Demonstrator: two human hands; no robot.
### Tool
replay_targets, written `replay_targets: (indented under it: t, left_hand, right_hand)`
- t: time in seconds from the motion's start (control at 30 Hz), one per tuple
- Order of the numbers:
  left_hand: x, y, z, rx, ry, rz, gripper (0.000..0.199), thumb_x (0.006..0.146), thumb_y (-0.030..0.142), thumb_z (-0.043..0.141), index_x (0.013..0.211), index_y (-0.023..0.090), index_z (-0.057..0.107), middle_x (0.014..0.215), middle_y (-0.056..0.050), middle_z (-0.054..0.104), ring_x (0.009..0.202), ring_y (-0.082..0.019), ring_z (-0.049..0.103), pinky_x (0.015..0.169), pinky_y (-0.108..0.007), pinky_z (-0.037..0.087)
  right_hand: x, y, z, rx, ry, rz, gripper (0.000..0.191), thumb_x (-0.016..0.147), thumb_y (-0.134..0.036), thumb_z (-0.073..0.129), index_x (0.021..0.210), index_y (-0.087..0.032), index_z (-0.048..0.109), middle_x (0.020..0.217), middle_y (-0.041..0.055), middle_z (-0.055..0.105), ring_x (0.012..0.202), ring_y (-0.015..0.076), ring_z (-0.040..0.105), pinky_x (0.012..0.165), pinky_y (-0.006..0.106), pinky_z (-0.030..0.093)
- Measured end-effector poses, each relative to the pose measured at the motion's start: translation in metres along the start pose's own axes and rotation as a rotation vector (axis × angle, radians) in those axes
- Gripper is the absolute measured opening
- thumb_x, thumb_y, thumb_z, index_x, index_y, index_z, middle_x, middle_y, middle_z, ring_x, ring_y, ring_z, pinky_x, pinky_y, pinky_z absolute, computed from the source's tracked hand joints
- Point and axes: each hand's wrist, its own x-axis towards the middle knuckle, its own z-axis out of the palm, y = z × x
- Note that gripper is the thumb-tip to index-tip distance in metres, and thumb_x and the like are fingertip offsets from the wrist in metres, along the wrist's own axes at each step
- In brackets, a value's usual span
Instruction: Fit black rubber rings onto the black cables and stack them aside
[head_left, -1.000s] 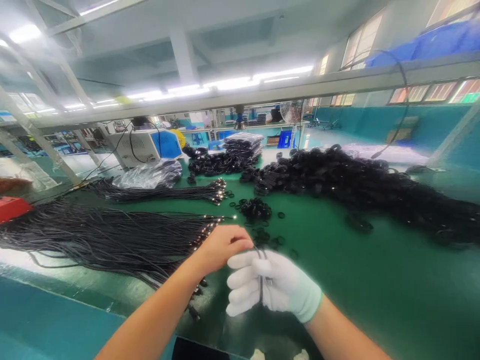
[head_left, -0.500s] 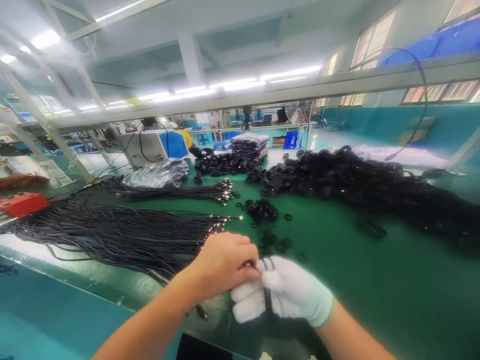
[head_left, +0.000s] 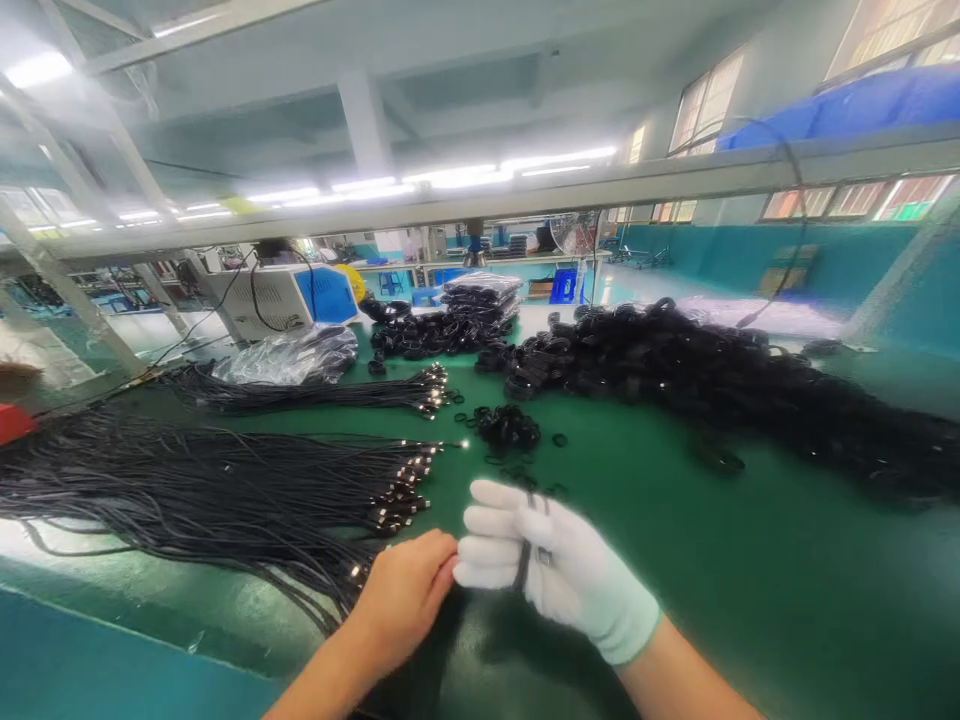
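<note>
My bare left hand [head_left: 409, 590] is closed, its fingertips by the gloved fingertips of my right hand; what it pinches, if anything, is hidden. My right hand [head_left: 551, 560], in a white glove with a pale green cuff, is turned palm inward with its fingers bent. A black cable [head_left: 523, 566] runs across its fingers, with a small dark connector near the palm. To the left lies a wide bundle of black cables [head_left: 225, 480] with shiny metal ends. Beyond my hands is a small heap of black rings [head_left: 510, 427] on the green mat [head_left: 630, 530].
A long pile of black coiled pieces [head_left: 675, 360] stretches along the right. Further back are a second cable bundle [head_left: 337, 392], clear plastic bags [head_left: 292, 355], a white and blue machine [head_left: 292, 298] and stacked bagged items [head_left: 482, 295]. A metal beam [head_left: 420, 232] crosses above the table.
My left hand has drawn back left and down from my right hand, whose fingers have spread somewhat and show the cable. The whole view has shifted slightly.
</note>
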Motion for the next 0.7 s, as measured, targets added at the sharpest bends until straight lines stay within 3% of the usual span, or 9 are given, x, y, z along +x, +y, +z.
replay_targets:
  t: [0.1,0.2,0.3,0.43,0.57,0.7]
  left_hand:
    - [-0.015,0.030,0.004,0.152,-0.068,0.034,0.022,0.088,0.016,0.039,0.085,0.019,0.060,0.082,-0.003,0.065,0.071,-0.017,0.060,0.063,-0.025,0.041]
    - [-0.013,0.047,-0.005,0.258,-0.074,0.116,0.017,0.086,0.016,0.046,0.077,0.018,0.060,0.076,-0.003,0.065,0.066,-0.017,0.059,0.059,-0.026,0.037]
    - [0.003,0.042,-0.028,0.204,-0.014,0.222,0.011,0.080,0.028,0.062,0.074,0.020,0.062,0.073,0.000,0.065,0.069,-0.016,0.057,0.064,-0.027,0.037]
    - [0.027,0.025,-0.054,-0.187,-0.081,0.204,0.012,0.071,0.030,0.072,0.073,0.020,0.066,0.073,0.002,0.064,0.071,-0.012,0.057,0.067,-0.022,0.041]
    - [0.035,0.011,-0.038,-0.589,-0.173,0.109,0.011,0.073,0.026,0.068,0.076,0.014,0.067,0.075,0.000,0.065,0.070,-0.012,0.059,0.064,-0.020,0.045]
    - [0.028,-0.009,-0.013,-0.449,-0.115,0.051,0.026,0.089,0.025,0.042,0.084,0.016,0.066,0.082,-0.002,0.066,0.075,-0.013,0.059,0.067,-0.023,0.045]
  right_hand:
    - [0.002,0.001,-0.005,-0.099,0.116,-0.070,0.032,0.076,-0.031,0.072,0.098,-0.016,0.056,0.081,0.0036,0.061,0.073,0.0174,0.058,0.082,0.043,0.043]
    - [0.001,0.010,-0.013,-0.189,0.187,-0.065,0.038,0.077,-0.030,0.071,0.107,-0.014,0.055,0.094,0.0094,0.064,0.085,0.0206,0.061,0.086,0.042,0.042]
    - [-0.003,0.019,-0.017,-0.223,0.074,0.078,0.033,0.079,-0.025,0.068,0.107,-0.010,0.057,0.092,0.0118,0.064,0.083,0.0197,0.061,0.082,0.039,0.043]
    - [-0.006,0.027,-0.013,-0.069,-0.116,0.276,0.032,0.075,-0.027,0.071,0.097,-0.008,0.057,0.078,0.0064,0.059,0.071,0.0164,0.058,0.076,0.039,0.043]
    - [-0.006,0.032,-0.003,0.088,-0.179,0.404,0.031,0.068,-0.024,0.076,0.084,-0.012,0.052,0.065,-0.0034,0.043,0.060,0.0102,0.046,0.065,0.030,0.038]
    - [-0.004,0.027,0.003,0.141,-0.106,0.213,0.032,0.067,-0.020,0.077,0.079,-0.014,0.048,0.064,-0.0062,0.032,0.057,0.0078,0.037,0.063,0.027,0.033]
